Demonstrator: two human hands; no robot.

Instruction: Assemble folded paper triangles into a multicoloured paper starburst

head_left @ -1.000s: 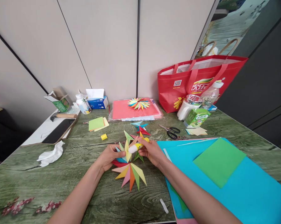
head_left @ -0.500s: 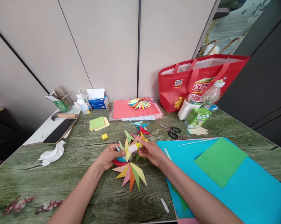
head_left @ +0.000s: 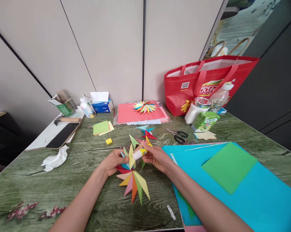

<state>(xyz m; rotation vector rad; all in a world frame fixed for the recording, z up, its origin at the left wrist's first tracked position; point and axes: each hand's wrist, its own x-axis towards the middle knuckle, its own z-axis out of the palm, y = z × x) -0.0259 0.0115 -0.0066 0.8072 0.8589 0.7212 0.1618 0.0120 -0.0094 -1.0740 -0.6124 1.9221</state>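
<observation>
Between the thumb and fingers of my left hand is a string of folded paper points in red, orange, pink, green and yellow, fanned out and hanging toward me. My right hand grips a glue stick with a white end and a yellow label. Its white end meets or nearly meets the pale yellow point by my left thumb. Just beyond lie loose folded paper pieces in blue and red, and more in green, pink and yellow. The yellow glue cap rests on the table, left of them.
Blue paper sheets with a green square cover the right side. Scissors lie beyond. A finished paper star sits on a red paper pack. A crumpled tissue and a hammer are at left.
The hanging fan of paper points has swung slightly left and downward. Both hands stay nearly in place, with the glue stick still at the pale yellow point.
</observation>
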